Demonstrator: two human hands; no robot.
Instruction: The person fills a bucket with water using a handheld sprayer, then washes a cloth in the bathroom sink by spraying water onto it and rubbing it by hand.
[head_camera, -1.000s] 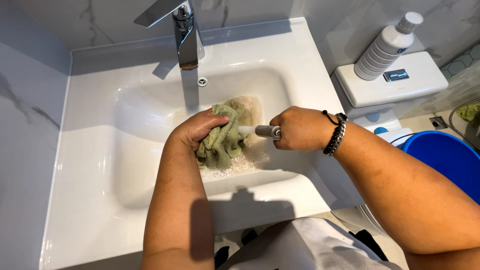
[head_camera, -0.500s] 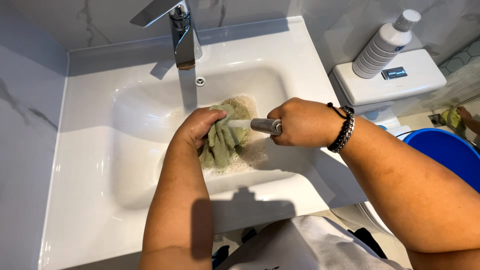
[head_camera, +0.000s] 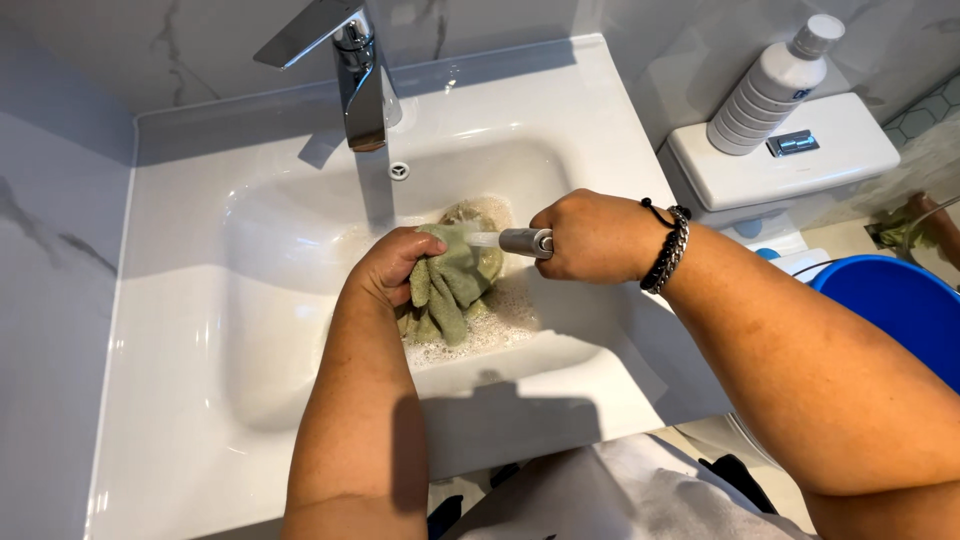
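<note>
My left hand (head_camera: 388, 268) grips a wet green cloth (head_camera: 455, 285) bunched up over the drain area of a white sink basin (head_camera: 280, 240). My right hand (head_camera: 590, 236) is closed around a grey hand sprayer (head_camera: 526, 242) whose nozzle points left at the cloth, with a jet of water hitting the top of it. Foamy water lies under and around the cloth. A black and metal bracelet (head_camera: 668, 247) sits on my right wrist.
A chrome tap (head_camera: 352, 62) stands at the back of the basin. To the right is a white toilet cistern (head_camera: 790, 160) with a white ribbed bottle (head_camera: 770, 88) on it, and a blue bucket (head_camera: 900, 305) below.
My right hand with the sprayer has shifted slightly right and up, and the water jet now strikes the cloth's top. The left hand keeps its grip on the cloth.
</note>
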